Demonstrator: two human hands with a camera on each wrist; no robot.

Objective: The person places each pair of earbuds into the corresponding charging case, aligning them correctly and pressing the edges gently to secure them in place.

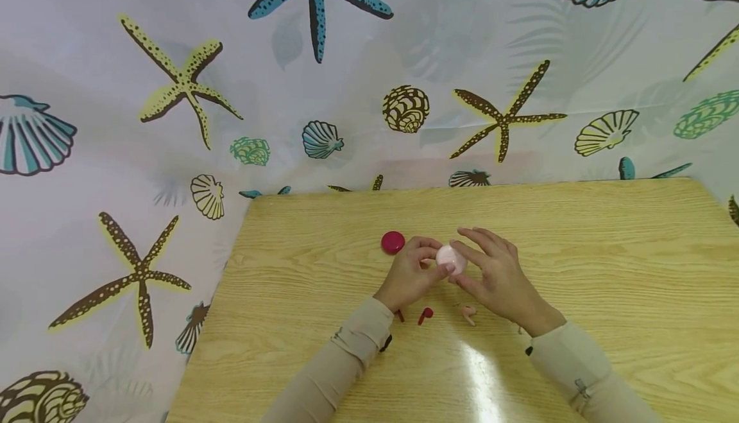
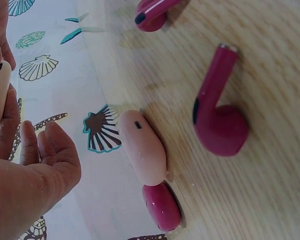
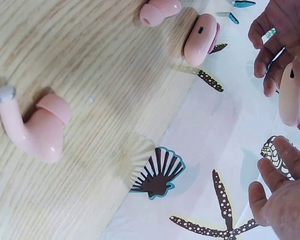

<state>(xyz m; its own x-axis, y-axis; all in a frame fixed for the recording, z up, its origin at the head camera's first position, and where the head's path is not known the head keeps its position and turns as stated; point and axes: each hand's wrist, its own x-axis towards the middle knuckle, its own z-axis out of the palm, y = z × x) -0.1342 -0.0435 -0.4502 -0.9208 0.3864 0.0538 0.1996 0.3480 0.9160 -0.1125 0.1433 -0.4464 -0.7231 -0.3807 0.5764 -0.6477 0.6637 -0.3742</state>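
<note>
Both hands hold a pale pinkish-white earbud case point(image 1: 452, 258) above the table. My left hand point(image 1: 411, 272) pinches its left side, the thumb lying on the case's near face. From the right, my right hand point(image 1: 501, 276) holds it between thumb and index finger, its other fingers stretched out. A small dark port shows on the held case point(image 3: 290, 102) in the right wrist view. Below, a magenta earbud point(image 2: 221, 120) and a pink earbud point(image 3: 42, 127) lie on the table. Another pink earbud point(image 3: 160, 11) shows further left.
A round magenta case point(image 1: 392, 242) lies on the wooden table point(image 1: 312, 243), left of the hands. Close to it stands a pink case point(image 2: 142, 150), which the left hand hides in the head view. A second magenta earbud point(image 2: 152, 17) lies nearby. Behind hangs a shell-patterned cloth point(image 1: 358, 89).
</note>
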